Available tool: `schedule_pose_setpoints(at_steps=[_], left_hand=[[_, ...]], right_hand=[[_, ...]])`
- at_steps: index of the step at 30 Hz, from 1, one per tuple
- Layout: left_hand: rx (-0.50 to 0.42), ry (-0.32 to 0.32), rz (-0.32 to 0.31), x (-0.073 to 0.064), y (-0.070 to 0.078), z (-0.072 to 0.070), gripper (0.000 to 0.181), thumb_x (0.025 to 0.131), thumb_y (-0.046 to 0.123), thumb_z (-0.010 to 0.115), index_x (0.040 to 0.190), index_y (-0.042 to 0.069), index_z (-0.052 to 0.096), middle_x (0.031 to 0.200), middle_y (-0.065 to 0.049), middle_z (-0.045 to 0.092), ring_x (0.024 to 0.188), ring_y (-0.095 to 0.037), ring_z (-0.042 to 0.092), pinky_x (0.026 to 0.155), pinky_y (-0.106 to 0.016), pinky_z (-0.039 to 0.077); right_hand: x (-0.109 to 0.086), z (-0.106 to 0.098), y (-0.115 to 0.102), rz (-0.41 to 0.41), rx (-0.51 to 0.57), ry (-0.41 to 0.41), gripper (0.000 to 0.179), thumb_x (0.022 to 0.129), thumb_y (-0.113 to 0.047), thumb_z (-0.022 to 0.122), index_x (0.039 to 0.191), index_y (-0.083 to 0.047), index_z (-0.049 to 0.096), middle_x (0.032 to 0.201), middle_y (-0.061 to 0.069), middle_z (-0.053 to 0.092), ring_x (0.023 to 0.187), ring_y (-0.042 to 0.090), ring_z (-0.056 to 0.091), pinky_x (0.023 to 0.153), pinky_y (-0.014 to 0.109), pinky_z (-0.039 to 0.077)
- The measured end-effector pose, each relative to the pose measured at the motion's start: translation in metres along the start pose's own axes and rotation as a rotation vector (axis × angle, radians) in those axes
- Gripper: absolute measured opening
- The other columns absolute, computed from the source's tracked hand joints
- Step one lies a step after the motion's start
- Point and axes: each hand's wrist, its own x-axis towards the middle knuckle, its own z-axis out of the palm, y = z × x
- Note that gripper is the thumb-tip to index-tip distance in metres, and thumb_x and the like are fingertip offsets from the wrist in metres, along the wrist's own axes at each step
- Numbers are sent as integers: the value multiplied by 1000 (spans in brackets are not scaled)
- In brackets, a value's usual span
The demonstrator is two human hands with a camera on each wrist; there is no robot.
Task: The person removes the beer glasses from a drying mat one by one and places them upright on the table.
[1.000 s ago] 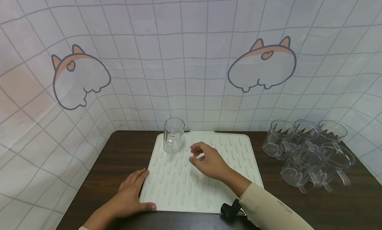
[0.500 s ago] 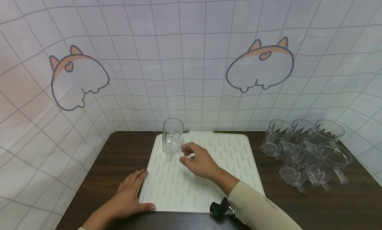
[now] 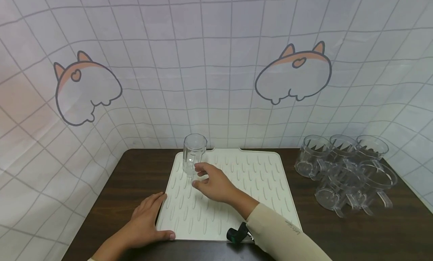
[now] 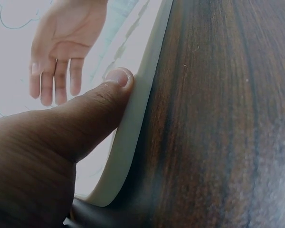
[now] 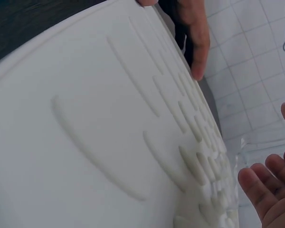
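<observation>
A clear glass mug (image 3: 193, 150) stands upright at the back left of a white ridged mat (image 3: 236, 208), its handle toward the front. My right hand (image 3: 214, 184) is over the mat, thumb and bent fingers spread apart with nothing between them; in the head view its fingertips overlap the mug's lower right side. In the right wrist view, the right hand's fingers (image 5: 266, 183) are beside the faint glass. My left hand (image 3: 145, 219) rests at the mat's front left corner, fingers along the left edge. Up close in the left wrist view, its thumb (image 4: 95, 111) lies on the mat's rim.
Several more clear glass mugs (image 3: 314, 155) stand close together on the dark wooden table (image 3: 345, 238) to the right of the mat. A black device (image 3: 236, 234) sits at the right wrist. Grid-patterned white cloth (image 3: 216, 84) encloses the table's back and sides.
My right hand has moved left across the mat to the mug's side. The left hand stays at the mat's corner, and the mugs have not moved.
</observation>
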Motion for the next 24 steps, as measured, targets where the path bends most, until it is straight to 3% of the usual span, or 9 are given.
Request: schedule_pose_setpoints(at_steps=[11,18,24], left_hand=[[1,9,-9,-1,-5,2,127,63,81,78,156,5,36,157,-20,37,144,-44,31,104,-74,29],[-8,0,-3,2,-5,4,127,64,84,75,156,6,37,158,-18,36,144,-43,31,105,-73,29],[-5,8,-5,2,-6,5,127,63,82,78,156,4,38,157,-19,38,144,-44,31,105,-74,29]], right_hand=[[18,15,-1,-78,-60,78,33,100,-14,68,131,-6,59,122,4,66,111,17,65,87,22,53],[23,17,5,-101,-23,211,19,95,-6,73,112,-7,65,106,2,69,100,16,68,82,23,55],[23,18,8,-114,-16,229,13,96,-7,73,105,-10,65,99,-1,70,95,14,68,81,25,55]])
